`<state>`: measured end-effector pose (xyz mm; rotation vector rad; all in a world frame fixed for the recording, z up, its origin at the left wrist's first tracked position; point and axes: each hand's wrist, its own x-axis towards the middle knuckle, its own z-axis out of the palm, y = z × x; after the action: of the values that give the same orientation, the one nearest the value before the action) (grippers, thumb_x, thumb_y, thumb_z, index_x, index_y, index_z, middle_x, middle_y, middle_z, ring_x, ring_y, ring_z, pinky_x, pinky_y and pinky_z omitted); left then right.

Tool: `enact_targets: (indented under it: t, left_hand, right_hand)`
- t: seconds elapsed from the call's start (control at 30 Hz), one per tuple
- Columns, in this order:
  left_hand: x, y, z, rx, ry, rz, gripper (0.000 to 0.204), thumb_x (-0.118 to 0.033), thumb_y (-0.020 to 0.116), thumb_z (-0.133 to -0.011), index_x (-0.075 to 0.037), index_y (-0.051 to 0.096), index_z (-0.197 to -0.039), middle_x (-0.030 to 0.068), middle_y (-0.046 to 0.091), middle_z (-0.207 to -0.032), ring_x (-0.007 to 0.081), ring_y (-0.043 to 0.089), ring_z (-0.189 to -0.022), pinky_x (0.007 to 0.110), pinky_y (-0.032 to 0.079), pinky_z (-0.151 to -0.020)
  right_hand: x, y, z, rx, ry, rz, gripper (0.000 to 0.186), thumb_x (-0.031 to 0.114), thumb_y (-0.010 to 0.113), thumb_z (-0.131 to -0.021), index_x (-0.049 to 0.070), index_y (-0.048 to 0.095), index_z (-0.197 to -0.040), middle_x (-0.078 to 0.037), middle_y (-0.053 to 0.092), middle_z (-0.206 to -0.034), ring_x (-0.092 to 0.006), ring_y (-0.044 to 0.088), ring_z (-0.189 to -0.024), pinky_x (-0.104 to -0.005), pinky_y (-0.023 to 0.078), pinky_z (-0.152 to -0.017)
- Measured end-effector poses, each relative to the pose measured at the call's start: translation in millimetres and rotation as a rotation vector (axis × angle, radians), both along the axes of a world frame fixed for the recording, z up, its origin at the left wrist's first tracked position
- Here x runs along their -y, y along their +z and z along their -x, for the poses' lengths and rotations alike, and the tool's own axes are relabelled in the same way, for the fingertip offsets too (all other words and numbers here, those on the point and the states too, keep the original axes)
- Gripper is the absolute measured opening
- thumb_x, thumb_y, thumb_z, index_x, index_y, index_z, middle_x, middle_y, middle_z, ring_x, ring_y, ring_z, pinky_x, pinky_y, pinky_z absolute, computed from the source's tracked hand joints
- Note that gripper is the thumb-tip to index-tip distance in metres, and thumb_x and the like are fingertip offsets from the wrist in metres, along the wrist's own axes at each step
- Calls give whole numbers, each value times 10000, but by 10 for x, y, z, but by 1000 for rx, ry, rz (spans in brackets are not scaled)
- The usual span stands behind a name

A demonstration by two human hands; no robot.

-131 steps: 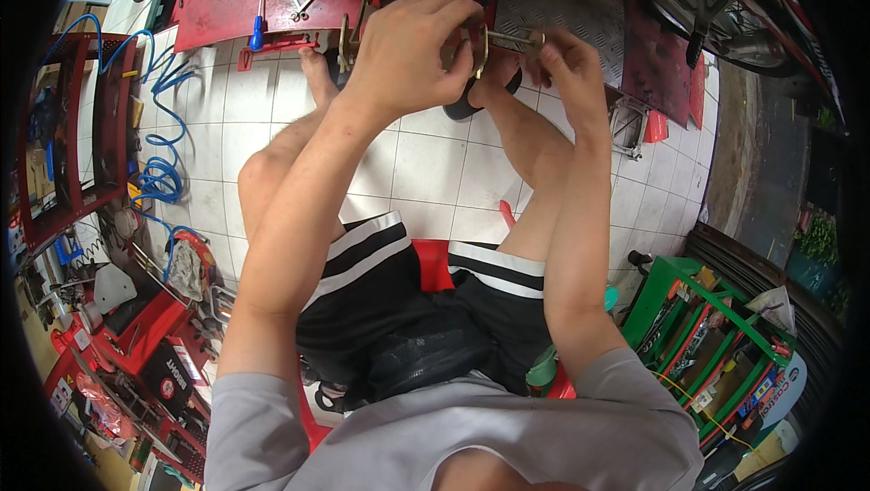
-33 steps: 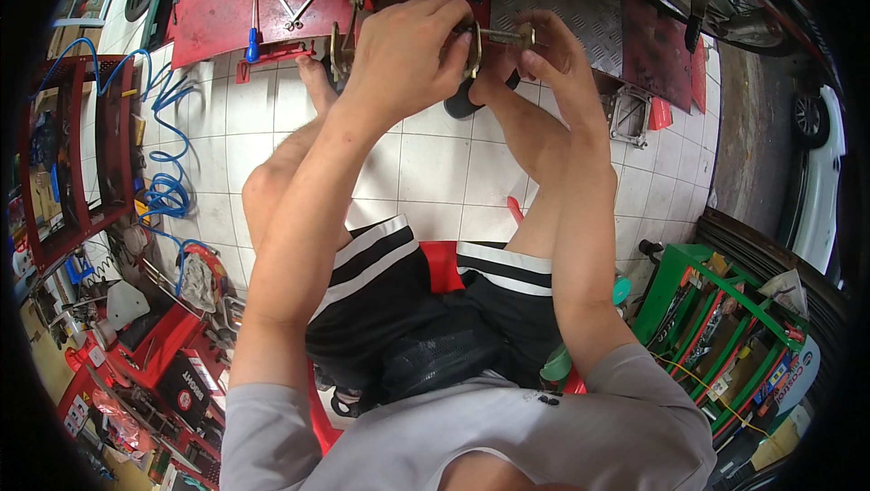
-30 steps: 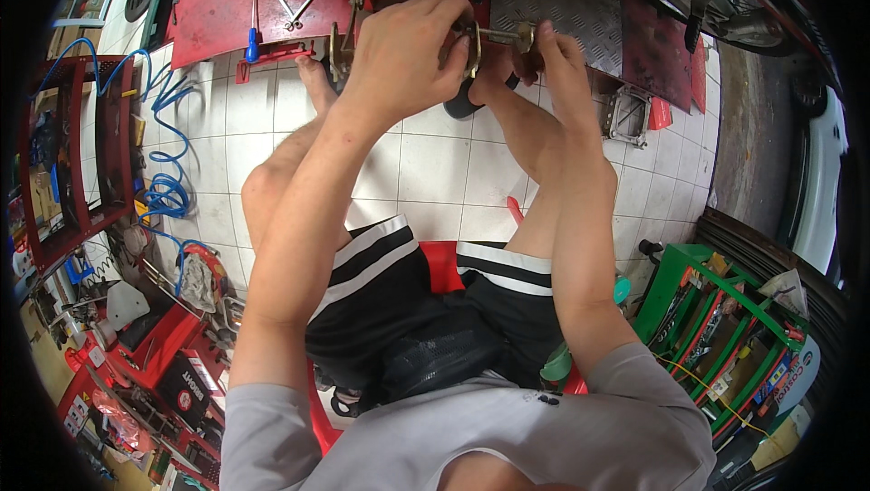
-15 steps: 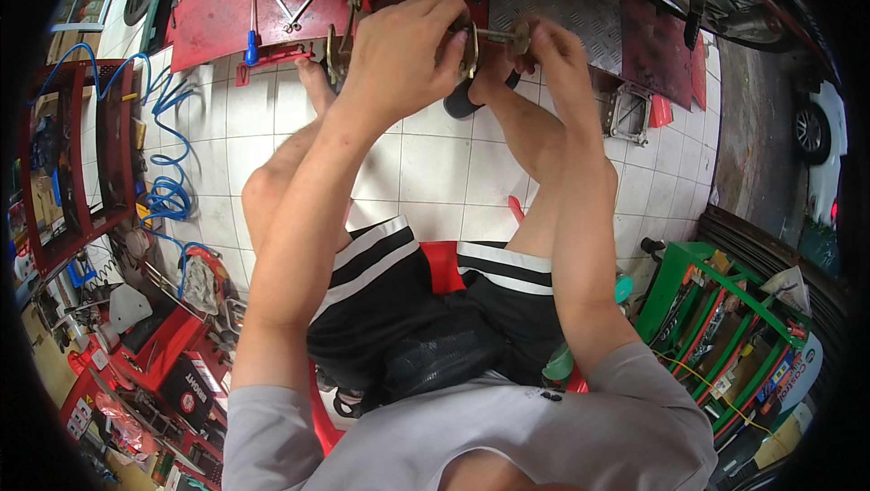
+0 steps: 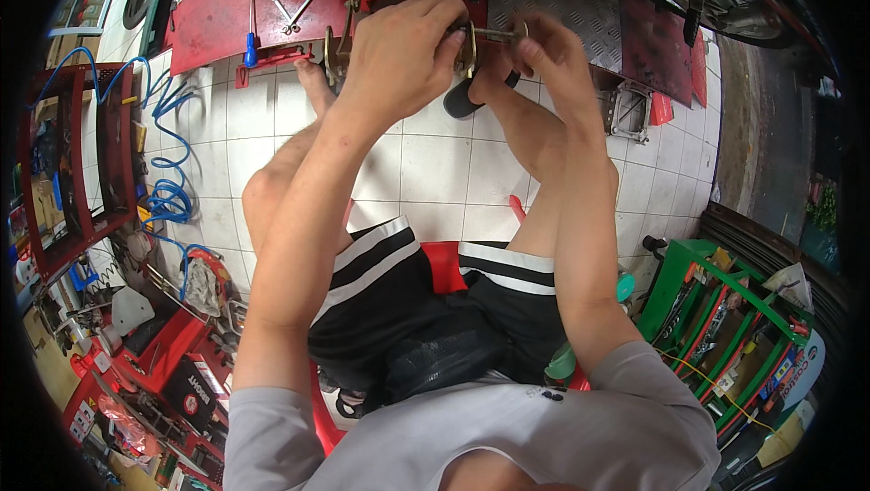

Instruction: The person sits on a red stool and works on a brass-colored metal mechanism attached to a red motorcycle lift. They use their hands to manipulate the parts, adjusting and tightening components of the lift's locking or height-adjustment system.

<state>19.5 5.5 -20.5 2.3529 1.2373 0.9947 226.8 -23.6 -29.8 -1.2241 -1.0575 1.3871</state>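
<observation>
A brassy metal bracket point(image 5: 470, 48) hangs from the red stand with a mate on the far side of my left hand. My left hand point(image 5: 399, 51) is closed between the two, its fingers wrapped round a dark part mostly hidden behind them. Out of the bracket's right side sticks a thin metal rod point(image 5: 494, 34), level, ending in a small round disc point(image 5: 521, 29). Close around that disc are the thumb and fingers of my right hand point(image 5: 555, 54). The fingers are smeared by motion, so their grip does not show.
On the red platform point(image 5: 208, 19) lie a blue-handled screwdriver point(image 5: 251, 48) and crossed wrenches point(image 5: 299, 10). A coiled blue hose point(image 5: 168, 192) runs over the left floor tiles. A green tool rack point(image 5: 675, 291) stands right; a metal frame point(image 5: 627, 113) lies beyond my right forearm.
My right fingers have shifted slightly up and around the disc, which now shows more edge-on. My left hand has stayed in place. A white car outside at right has left view.
</observation>
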Motion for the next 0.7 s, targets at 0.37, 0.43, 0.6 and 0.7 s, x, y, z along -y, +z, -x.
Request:
enact_targets:
  t: [0.37, 0.43, 0.6, 0.7]
  left_hand:
    - [4, 27, -22, 0, -1, 9, 108, -103, 610, -891, -56, 638, -984, 103, 658, -859, 326, 643, -773, 403, 497, -658]
    - [-12, -5, -14, -22, 0, -14, 106, -104, 610, -892, -56, 638, -983, 105, 657, -861, 330, 641, -776, 404, 497, -658]
    - [-18, -10, -27, -34, 4, -16, 105, -107, 614, -896, -55, 639, -984, 107, 652, -862, 338, 638, -787, 412, 496, -663]
    - [-28, -34, -28, -52, 13, -34, 105, -107, 614, -895, -54, 641, -981, 103, 652, -861, 343, 636, -793, 419, 495, -663]
  right_hand:
    - [-80, -57, -128, -58, 27, 146, 293, 216, 663, -952, 14, 595, -1155, -45, 548, -845, -147, 520, -650, -310, 457, -570]
    - [-58, -70, -111, -111, -65, 206, 304, 226, 672, -949, 7, 599, -1147, -47, 564, -860, -146, 534, -651, -308, 452, -554]
    - [-15, -12, -34, -81, 55, 15, 340, 235, 694, -941, -9, 601, -1159, -51, 583, -907, -142, 533, -684, -310, 437, -529]
    - [-74, -68, -122, -91, 12, 228, 354, 217, 712, -928, -12, 598, -1173, -48, 583, -923, -138, 528, -720, -308, 437, -533]
